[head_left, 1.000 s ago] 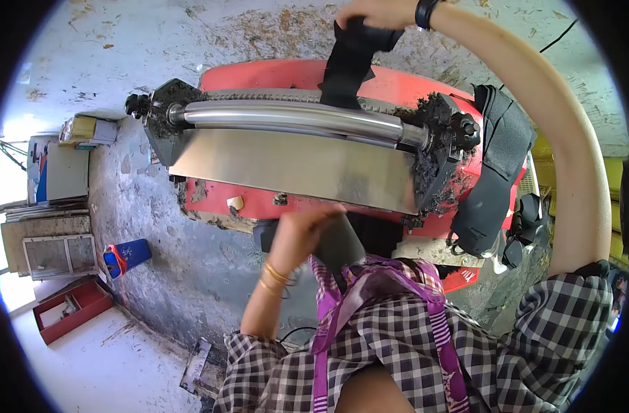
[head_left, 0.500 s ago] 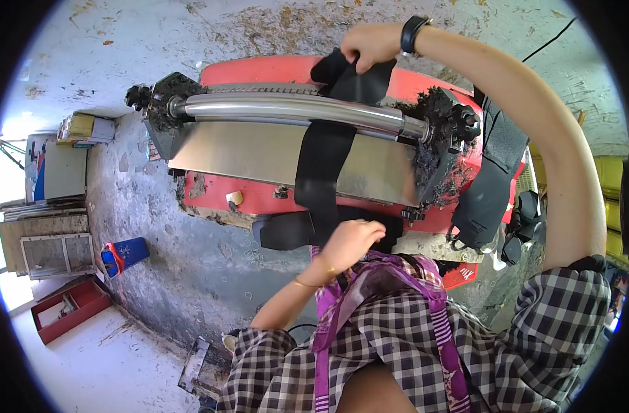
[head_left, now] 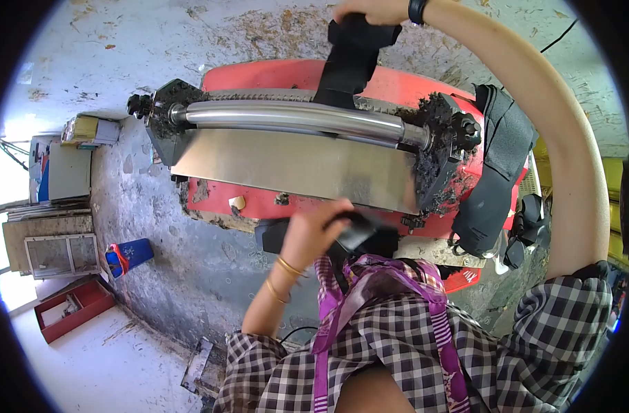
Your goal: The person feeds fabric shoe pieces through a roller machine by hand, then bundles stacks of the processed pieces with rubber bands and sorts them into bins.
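1. Right now the person's right hand [head_left: 369, 10] is raised at the top of the view, its grip closed around the upper end of a black strip [head_left: 349, 58] of rubbery material.
2. That black strip hangs down from the hand and runs behind the shiny steel roller [head_left: 294, 117] of the red machine [head_left: 273, 72]; its lower part is hidden by the roller and the plate below it.
3. The left hand [head_left: 314, 230] is low, just under the bottom edge of the sloping metal plate [head_left: 294, 165], with its fingers curled and pinching a dark flat piece [head_left: 359, 230] that sticks out to the right.
4. Whether that dark piece is the other end of the same strip, I cannot tell from here.
5. Two gold bangles [head_left: 287, 272] sit on the left wrist, and a dark watch [head_left: 419, 9] is on the right wrist.
6. Black crumbly muck [head_left: 435, 148] is caked around the right end of the roller, and more clings to the left end.
7. More black strips [head_left: 497, 172] are draped over the right side of the machine, well apart from both hands.
8. The person wears a checked shirt [head_left: 397, 351] with a purple scarf [head_left: 369, 275] hanging at the front.
9. Off to the left, on the floor, lie a blue container [head_left: 132, 255] and a red tray [head_left: 70, 306].
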`<state>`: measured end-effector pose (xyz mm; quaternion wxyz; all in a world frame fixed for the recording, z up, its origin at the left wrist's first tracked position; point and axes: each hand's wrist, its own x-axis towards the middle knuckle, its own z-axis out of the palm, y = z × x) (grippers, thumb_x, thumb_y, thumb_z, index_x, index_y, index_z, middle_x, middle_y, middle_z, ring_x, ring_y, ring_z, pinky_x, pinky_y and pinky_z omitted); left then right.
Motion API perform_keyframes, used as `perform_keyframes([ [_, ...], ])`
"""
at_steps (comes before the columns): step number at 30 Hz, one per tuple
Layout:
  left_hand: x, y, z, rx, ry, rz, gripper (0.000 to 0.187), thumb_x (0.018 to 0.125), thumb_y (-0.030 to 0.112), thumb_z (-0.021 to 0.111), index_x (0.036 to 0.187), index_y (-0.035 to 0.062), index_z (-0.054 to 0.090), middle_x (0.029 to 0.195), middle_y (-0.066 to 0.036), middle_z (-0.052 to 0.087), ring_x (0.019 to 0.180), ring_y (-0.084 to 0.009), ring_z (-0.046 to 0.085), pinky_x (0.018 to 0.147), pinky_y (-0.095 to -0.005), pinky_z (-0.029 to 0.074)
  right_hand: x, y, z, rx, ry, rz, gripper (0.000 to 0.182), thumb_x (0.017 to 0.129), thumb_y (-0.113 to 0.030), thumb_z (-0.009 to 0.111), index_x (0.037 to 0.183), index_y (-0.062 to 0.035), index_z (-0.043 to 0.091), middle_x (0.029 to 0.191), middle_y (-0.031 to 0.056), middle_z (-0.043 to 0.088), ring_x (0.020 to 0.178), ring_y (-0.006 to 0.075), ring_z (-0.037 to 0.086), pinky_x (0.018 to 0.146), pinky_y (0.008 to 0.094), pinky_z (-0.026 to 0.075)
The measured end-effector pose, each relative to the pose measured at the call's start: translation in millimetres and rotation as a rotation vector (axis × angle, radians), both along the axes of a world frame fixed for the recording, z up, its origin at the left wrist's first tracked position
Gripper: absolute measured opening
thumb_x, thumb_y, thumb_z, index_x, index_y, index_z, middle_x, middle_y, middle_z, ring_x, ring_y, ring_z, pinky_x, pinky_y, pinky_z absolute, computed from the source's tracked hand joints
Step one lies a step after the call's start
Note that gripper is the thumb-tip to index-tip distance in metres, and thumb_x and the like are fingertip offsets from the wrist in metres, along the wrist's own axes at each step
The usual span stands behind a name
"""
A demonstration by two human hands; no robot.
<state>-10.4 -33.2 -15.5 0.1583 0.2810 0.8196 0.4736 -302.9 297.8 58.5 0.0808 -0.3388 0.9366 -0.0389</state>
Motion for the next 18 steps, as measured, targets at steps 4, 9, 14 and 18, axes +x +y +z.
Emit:
perform_keyframes([
  [4,-60,14,14,-0.139,-0.13,0.282,0.041,0.077,0.02,0.073,0.11,-0.0016,0.06,0.078,-0.016,0.065,0.068,-0.0333,0.062,0.063,-0.0389,0.05,66,-55,-6,-0.007,-0.327,0.239,0.017,0.071,-0.002,0.053,0.078,-0.0014,0.069,0.074,0.0164,0.065,0.064,0.0278,0.061,0.059,0.0402,0.048],
  [9,-56,25,46,0.016,0.398,0.283,0.019,0.079,0.01,0.067,0.096,0.0009,0.064,0.07,-0.011,0.063,0.06,-0.0293,0.059,0.062,-0.0351,0.049,87,-77,-29,0.002,-0.366,0.221,0.025,0.07,-0.019,0.064,0.073,0.0049,0.057,0.061,0.019,0.051,0.059,0.0319,0.053,0.056,0.0428,0.041],
  [14,27,37,-41,-0.211,-0.148,-0.358,0.016,0.082,0.016,0.063,0.091,0.004,0.067,0.079,-0.01,0.068,0.072,-0.0252,0.065,0.068,-0.0335,0.051,56,-57,0,0.097,-0.197,0.065,0.017,0.069,-0.013,0.062,0.076,0.0022,0.057,0.064,0.0152,0.054,0.061,0.0311,0.053,0.057,0.0418,0.043],
  [18,48,63,-122,-0.474,0.381,-0.421,0.041,0.071,0.025,0.07,0.106,0.0079,0.059,0.106,-0.007,0.062,0.105,-0.0233,0.055,0.088,-0.0404,0.041,33,-31,13,0.061,-0.051,-0.118,0.014,0.068,-0.012,0.063,0.075,-0.0001,0.058,0.065,0.0174,0.056,0.063,0.0326,0.053,0.059,0.044,0.041],
])
